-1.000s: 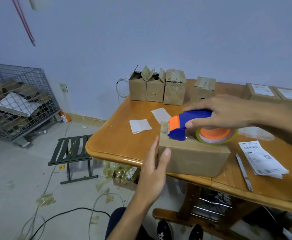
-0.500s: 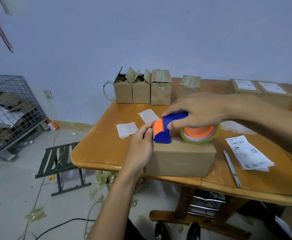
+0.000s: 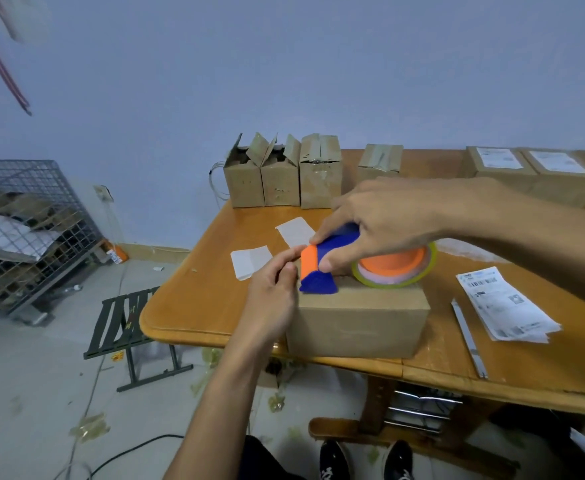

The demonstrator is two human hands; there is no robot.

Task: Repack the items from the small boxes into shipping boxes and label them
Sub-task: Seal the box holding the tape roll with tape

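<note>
Fingers [image 3: 334,232] of the right hand [image 3: 391,220] wrap round the blue handle of the tape dispenser [image 3: 318,284], thumb underneath, holding it flat on top of the shipping box [image 3: 356,323]. Its orange nose sits right at the box's top left edge, and the tape roll [image 3: 393,277] lies over the middle of the lid. The left hand [image 3: 273,299] is up against that same edge, its fingers [image 3: 285,259] curled with the forefinger tip touching the orange nose. From where I stand I cannot tell whether they are pinching tape or only pressing there.

The closed box stands at the near edge of the desk [image 3: 194,299], its front face about level with the rim. To its left the wood runs bare out to the rounded corner, with two white paper slips [image 3: 251,263] lying a little further back. To its right a thin metal strip [image 3: 467,337] lies just beside it, its near end close to the desk's edge, and then comes a stack of shipping labels [image 3: 505,306].

Along the far edge, by the wall, three small boxes [image 3: 280,178] stand side by side, the two on the left with flaps up. A fourth stands apart, partly hidden behind the right hand. Two labelled boxes [image 3: 533,174] fill the far right corner.

Off the desk's left corner a folding stool [image 3: 128,323] stands on the floor. A wire cage [image 3: 31,230] full of cardboard is well apart by the wall, and cables and tape scraps litter the floor between.
</note>
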